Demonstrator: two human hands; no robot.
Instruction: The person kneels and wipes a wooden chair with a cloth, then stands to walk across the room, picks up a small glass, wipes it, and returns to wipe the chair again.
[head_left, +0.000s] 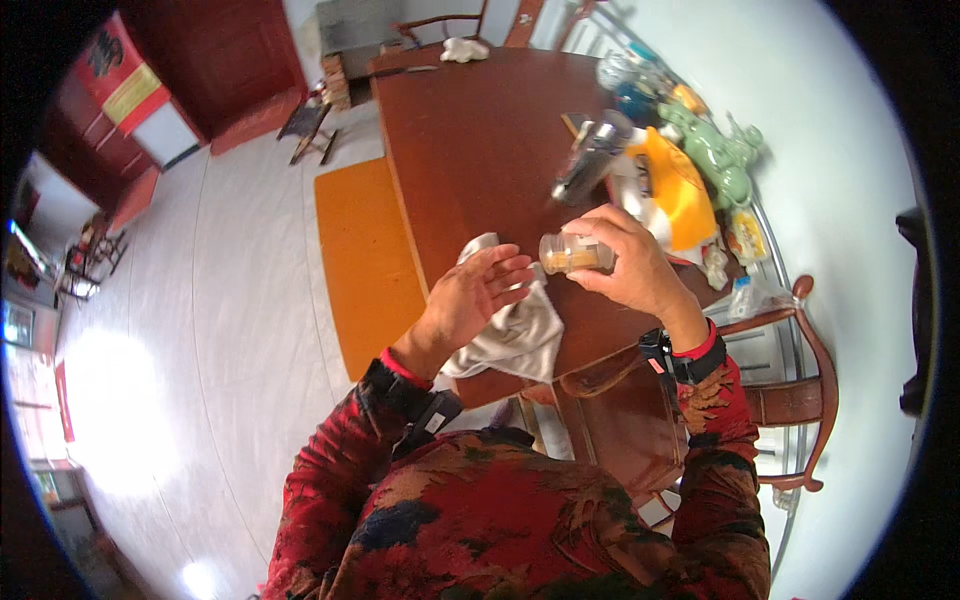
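Note:
My right hand grips a small clear jar lying on its side in the air, its mouth towards my left hand. Thin tan sticks, possibly toothpicks, show inside. My left hand holds nothing; its palm faces the jar and its fingers are extended. Below the hands, a crumpled whitish cloth lies on the near corner of the dark red-brown wooden table. Beyond my right hand is a dark, shiny cylindrical container, blurred.
Along the table's right side are a yellow and white bag, a green ceramic figurine and several small packages. A white cloth and a knife lie at the far edge. A wooden chair stands right; an orange board is left.

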